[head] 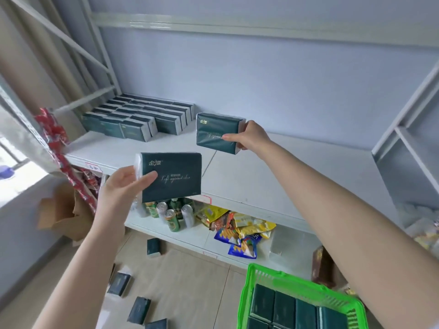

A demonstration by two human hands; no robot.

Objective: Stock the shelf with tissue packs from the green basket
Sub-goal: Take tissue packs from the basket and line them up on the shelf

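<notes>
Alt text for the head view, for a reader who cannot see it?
A person's right hand holds a dark green tissue pack over the white shelf, right of rows of stocked packs; the left hand holds a second pack by the shelf's front edge. A green basket of more packs sits lower right, and loose packs lie on the floor.

Bright, even daylight enters from the blown-out window at left, casting only soft shadows beneath the shelf; wide-angle distortion bows the uprights, and the frame's edges are noticeably soft.
</notes>
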